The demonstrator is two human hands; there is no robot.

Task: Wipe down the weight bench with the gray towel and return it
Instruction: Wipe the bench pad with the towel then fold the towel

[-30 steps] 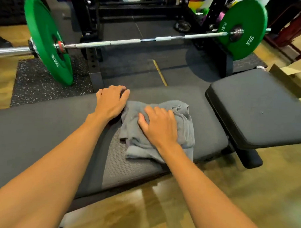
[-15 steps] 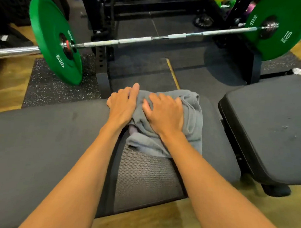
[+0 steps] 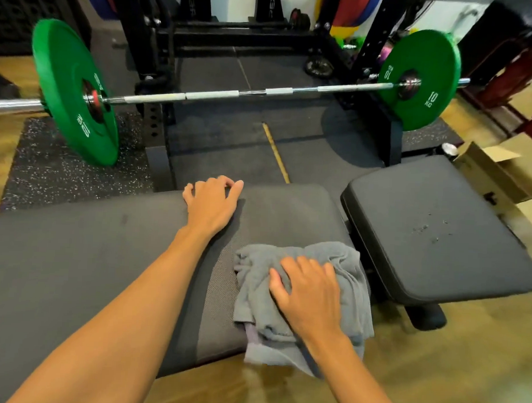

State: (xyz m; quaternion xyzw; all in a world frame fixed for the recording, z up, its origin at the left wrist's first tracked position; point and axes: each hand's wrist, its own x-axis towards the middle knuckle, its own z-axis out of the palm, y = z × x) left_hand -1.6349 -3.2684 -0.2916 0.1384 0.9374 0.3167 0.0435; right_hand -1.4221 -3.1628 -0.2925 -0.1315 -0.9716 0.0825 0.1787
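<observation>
The right hand [image 3: 309, 293] presses, fingers spread, on the crumpled gray cloth towel [image 3: 348, 264] at the near edge of the black padded weight bench [image 3: 76, 255]. The left hand [image 3: 212, 205] rests at its far edge, fingers loosely bent.

Crumpled gray towel [image 3: 341, 264] on weight bench [image 3: 76, 255] near edge, overhanging.

Barbell [image 3: 250, 93] spans beyond bench [image 3: 76, 255] (floor between open).

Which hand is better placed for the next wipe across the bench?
Probably right: the right hand lies on the gray towel; the left hand rests on the weight bench, off it.
</observation>
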